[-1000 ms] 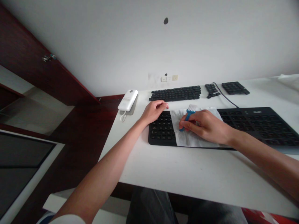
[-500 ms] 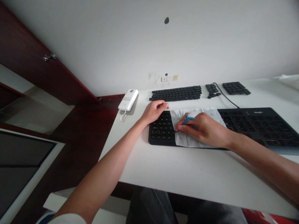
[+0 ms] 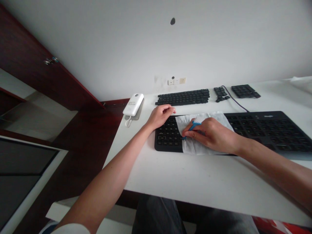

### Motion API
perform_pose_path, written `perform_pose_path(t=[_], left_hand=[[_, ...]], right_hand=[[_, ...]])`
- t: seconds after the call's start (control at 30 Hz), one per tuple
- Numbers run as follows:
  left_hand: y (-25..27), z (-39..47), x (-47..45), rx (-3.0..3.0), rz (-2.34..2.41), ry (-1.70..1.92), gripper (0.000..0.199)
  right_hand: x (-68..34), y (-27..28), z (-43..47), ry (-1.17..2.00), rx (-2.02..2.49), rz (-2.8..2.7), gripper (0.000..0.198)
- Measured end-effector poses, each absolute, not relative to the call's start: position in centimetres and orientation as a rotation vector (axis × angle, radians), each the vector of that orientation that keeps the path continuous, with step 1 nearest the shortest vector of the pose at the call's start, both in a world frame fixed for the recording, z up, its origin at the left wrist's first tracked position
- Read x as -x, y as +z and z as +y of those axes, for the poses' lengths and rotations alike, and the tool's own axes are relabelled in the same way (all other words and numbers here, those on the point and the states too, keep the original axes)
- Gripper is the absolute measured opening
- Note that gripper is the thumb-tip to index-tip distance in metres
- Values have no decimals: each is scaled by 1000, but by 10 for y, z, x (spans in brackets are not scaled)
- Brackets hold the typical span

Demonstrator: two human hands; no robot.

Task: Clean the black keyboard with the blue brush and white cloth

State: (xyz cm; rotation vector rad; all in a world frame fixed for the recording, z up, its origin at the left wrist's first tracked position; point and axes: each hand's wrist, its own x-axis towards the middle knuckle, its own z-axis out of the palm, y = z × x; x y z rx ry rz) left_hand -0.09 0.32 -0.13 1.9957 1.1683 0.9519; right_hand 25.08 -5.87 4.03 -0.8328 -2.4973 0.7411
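A black keyboard (image 3: pixel 264 131), its keycaps off on the visible parts, lies along the desk. Across its left-middle part is spread a thin white wipe (image 3: pixel 207 150). My right hand (image 3: pixel 213 135) rests over the wipe and pinches a small blue brush (image 3: pixel 195 124) with white bristles pointing up. The brush's lower blue tip touches the keyboard at the wipe's left edge. Loosely curled at the keyboard's back left corner is my left hand (image 3: pixel 161 115), touching it; no object shows in its fingers.
Behind the keyboard sit a block of loose black keycaps (image 3: pixel 184 97), a smaller cluster (image 3: pixel 220 93) and a number-pad group (image 3: pixel 245 91). The keyboard cable (image 3: pixel 235 100) runs between them. A white power bank (image 3: pixel 133 104) with a short strap lies near the desk's left edge.
The brush tip has shifted very slightly at the wipe's left edge, still in my right hand. My left hand stays in place; the view has moved a little.
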Motion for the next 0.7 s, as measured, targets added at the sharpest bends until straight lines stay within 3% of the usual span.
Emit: perform_pose_path(t=[0.7], left_hand=[[0, 2, 0, -1982, 1159, 954, 35]], right_hand=[[-253, 40, -55, 785, 826, -2491, 39]])
